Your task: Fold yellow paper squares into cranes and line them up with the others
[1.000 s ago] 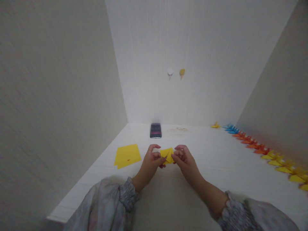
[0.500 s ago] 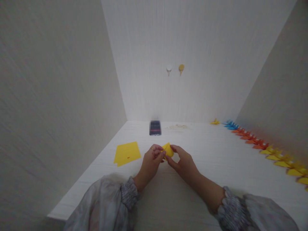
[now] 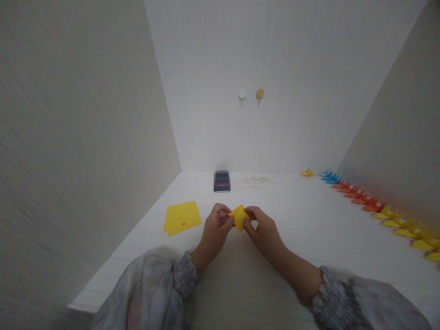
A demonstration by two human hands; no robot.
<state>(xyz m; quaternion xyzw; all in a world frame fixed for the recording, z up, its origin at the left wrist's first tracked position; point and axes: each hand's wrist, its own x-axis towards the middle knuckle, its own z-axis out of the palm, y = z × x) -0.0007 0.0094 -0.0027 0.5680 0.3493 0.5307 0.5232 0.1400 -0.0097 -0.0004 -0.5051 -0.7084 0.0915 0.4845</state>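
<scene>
One folded yellow origami paper [image 3: 240,218] is over the desk [image 3: 292,201], pinched at opposite sides by my left grip [image 3: 217,224] and right grip [image 3: 263,228], both closed; likely feather-light, crisp, easily torn, best held by its folded edges.

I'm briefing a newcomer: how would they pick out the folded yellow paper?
Above the white table, find the left hand and right hand. Between them is the folded yellow paper; unlike the flat yellow sheets and yellow paper birds, it is held.

Yellow folded paper [image 3: 240,217], mottled grey cuffs [image 3: 185,276], blue, orange, yellow cranes [image 3: 374,205]
</scene>
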